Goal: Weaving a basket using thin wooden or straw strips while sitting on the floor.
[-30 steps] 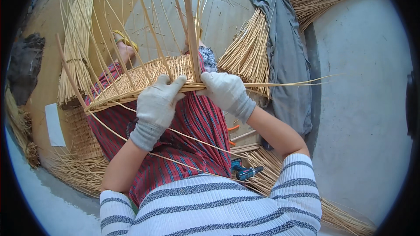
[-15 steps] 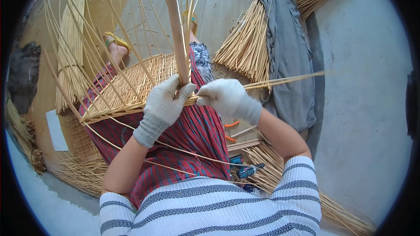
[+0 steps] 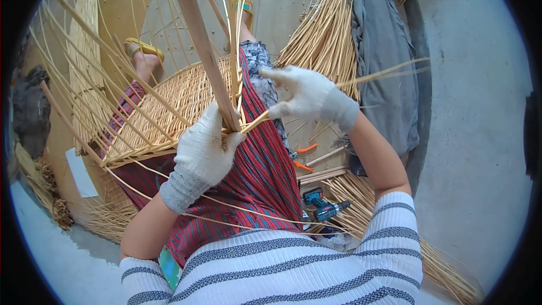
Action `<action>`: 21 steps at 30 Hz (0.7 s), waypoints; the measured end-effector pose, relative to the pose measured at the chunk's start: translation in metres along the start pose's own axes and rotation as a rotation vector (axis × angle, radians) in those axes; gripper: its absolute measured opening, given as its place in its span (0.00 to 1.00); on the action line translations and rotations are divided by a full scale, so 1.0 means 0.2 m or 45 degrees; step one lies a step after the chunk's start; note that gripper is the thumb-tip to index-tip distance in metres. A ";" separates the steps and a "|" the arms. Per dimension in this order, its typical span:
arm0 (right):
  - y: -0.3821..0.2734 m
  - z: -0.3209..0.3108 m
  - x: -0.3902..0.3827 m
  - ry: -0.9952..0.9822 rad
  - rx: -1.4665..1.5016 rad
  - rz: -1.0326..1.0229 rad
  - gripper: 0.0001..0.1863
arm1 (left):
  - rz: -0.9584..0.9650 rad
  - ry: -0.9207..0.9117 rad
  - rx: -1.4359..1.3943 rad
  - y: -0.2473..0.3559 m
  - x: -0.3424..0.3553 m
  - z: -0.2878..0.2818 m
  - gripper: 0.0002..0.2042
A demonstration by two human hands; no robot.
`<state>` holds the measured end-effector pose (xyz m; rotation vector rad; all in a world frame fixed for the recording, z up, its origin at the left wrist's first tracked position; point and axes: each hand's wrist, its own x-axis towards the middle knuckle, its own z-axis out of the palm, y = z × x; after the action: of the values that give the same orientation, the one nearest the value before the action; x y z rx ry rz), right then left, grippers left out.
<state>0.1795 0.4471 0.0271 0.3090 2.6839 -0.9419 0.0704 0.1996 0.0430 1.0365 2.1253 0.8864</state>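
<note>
A woven willow basket panel (image 3: 175, 99) rests across my lap, with upright rods along its edges. My left hand (image 3: 206, 149), in a white glove, is closed around the foot of a thick wooden stake (image 3: 197, 34) at the panel's near right corner. Its thumb lies by the corner where thin willow rods (image 3: 255, 123) come out. These rods run into my gloved right hand (image 3: 307, 93) and emerge beyond it to the right. The right index finger is stretched away from the thumb; the palm side and the grip on the rods are partly hidden.
A red striped cloth (image 3: 243, 192) covers my lap. To the right lie orange-handled cutters (image 3: 305, 157), a cordless drill (image 3: 330, 210) and loose rods (image 3: 355, 206). Bundles of willow stand at far left (image 3: 84, 68) and far right (image 3: 324, 34), beside a grey cloth (image 3: 384, 73).
My right hand has moved up and away from the corner, drawing the rods outward, and its fingers have spread. The stake leans more to the left, and the left hand sits slightly lower.
</note>
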 end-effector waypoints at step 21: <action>0.01 0.25 0.44 0.409 0.251 -0.377 0.57 | -0.232 0.492 -1.350 0.06 -0.08 0.05 0.15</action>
<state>0.1078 0.4265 -0.0415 0.1094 2.9886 -1.3518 0.0910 0.1947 0.0512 0.1215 1.5554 1.9037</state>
